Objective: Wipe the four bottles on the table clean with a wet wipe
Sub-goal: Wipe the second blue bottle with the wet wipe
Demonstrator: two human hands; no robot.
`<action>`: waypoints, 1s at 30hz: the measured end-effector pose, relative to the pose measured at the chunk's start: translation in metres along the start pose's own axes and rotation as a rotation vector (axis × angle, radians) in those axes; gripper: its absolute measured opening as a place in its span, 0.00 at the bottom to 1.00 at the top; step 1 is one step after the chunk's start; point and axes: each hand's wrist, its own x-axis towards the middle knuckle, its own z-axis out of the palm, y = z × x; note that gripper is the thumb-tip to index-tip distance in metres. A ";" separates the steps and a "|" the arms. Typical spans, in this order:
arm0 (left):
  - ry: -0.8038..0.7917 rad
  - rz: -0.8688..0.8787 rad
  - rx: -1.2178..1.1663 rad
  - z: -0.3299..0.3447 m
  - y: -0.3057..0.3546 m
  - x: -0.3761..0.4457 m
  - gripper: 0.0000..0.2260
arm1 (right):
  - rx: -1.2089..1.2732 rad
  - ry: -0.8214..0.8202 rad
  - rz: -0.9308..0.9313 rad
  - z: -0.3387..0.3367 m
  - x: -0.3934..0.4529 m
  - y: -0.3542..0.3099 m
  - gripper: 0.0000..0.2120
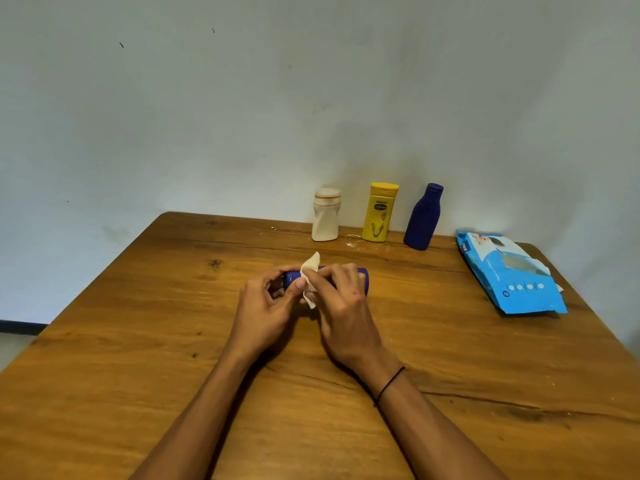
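You are holding a dark blue bottle (360, 277) lying on its side just over the middle of the desk (138, 341). Your left hand (266, 306) is curling its grip round one end, while your right hand (341, 306) is pinching a wet wipe (309, 268) against the bottle's body. The wipe is looking thin, limp and folded, so it will likely bunch up unless you are keeping your fingers spread behind it. The bottle is probably light, stiff plastic, and a damp surface could be making it slippery; gripping it by the ends seems safest.

The other three are standing upright at the far edge by the wall: a white bottle (325, 216), a yellow bottle (378, 213) and a tall blue bottle (423, 218). The wipes pack (509, 271) is lying at the right.
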 end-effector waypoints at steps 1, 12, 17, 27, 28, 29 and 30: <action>0.013 -0.021 -0.015 -0.002 -0.002 0.001 0.12 | -0.013 -0.021 -0.007 -0.001 0.000 0.002 0.26; 0.021 -0.133 -0.117 -0.004 -0.006 0.002 0.11 | 0.012 0.075 0.402 -0.008 0.006 0.020 0.11; 0.010 -0.140 -0.169 0.001 -0.004 0.002 0.09 | 0.082 0.069 0.089 -0.003 0.003 -0.006 0.12; -0.097 -0.112 -0.131 -0.011 -0.004 0.003 0.15 | -0.050 -0.048 0.322 -0.004 0.004 0.014 0.25; -0.103 -0.103 -0.092 -0.012 -0.005 0.003 0.15 | -0.068 -0.041 0.404 -0.005 0.005 0.019 0.24; -0.099 -0.080 -0.025 -0.012 -0.007 0.002 0.15 | -0.079 -0.035 0.467 -0.006 0.006 0.024 0.24; -0.086 -0.049 0.067 -0.012 -0.010 0.003 0.15 | -0.084 -0.026 0.509 -0.008 0.007 0.026 0.24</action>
